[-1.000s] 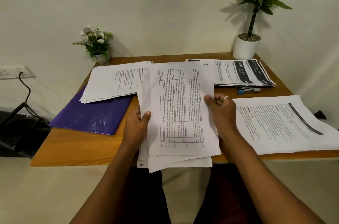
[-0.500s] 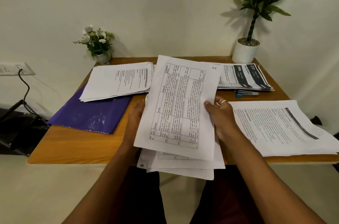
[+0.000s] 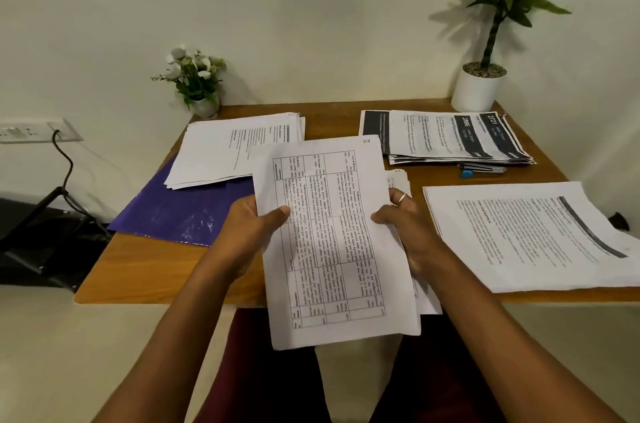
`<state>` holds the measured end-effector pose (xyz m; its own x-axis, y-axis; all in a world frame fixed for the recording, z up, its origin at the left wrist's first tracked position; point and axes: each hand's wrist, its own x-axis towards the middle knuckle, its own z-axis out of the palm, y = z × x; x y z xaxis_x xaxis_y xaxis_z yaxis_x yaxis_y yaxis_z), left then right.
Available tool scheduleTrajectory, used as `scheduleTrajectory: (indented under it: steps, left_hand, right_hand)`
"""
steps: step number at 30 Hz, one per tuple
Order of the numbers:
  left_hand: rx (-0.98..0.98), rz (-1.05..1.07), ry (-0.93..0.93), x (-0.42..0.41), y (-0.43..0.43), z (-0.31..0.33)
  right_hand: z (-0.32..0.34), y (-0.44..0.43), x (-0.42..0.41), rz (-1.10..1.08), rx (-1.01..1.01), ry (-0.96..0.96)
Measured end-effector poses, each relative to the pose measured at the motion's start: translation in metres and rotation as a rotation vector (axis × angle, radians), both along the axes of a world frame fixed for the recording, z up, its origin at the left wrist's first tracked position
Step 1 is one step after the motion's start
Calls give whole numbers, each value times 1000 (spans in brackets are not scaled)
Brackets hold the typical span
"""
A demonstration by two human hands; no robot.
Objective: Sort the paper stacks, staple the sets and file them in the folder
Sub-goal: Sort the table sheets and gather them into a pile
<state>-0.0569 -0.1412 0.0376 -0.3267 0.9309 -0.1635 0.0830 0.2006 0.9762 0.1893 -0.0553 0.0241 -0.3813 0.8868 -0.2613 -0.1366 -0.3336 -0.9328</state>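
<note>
while the table-printed sheets (image 3: 332,242) hang over the near edge of the desk (image 3: 145,273), we note the left hand (image 3: 247,232) and right hand (image 3: 405,225) each gripping one side, thumbs on top. the purple folder (image 3: 173,211) lies at the left edge, a paper stack (image 3: 225,149) overlapping its far part. the stapler (image 3: 481,171) sits just beside the far-right stack (image 3: 450,138).
</note>
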Motion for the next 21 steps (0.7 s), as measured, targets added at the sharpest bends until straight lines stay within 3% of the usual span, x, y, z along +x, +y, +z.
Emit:
scheduleTrajectory:
  steps: [18,20,21]
  left_hand:
    - [-41,-48,38,0,-16,-3]
    - [-53,-19,79,-12,-14,6]
    - [-64,-12,160,-23,-11,13]
  right_hand:
    - [0,-1,6,61,18,110]
    - [-4,3,5,-12,67,16]
    - [-6,6,6,-64,126,-125]
